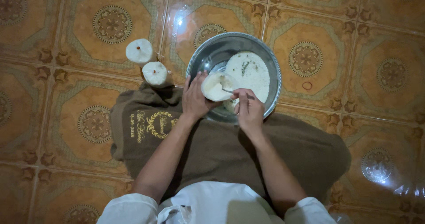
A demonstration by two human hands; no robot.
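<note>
Two hands over steel bowl (270, 60); L hand (195, 98) grasps white piece (217, 86); R hand (249, 109) grips utensil (230, 91).

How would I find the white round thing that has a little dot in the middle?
Start at the shiny metal bowl on the tiled floor, then look left past the brown cloth's top edge. Two white round pieces sit there; yours is the farther one, with a small reddish dot, unlike the plain nearer piece.
</note>
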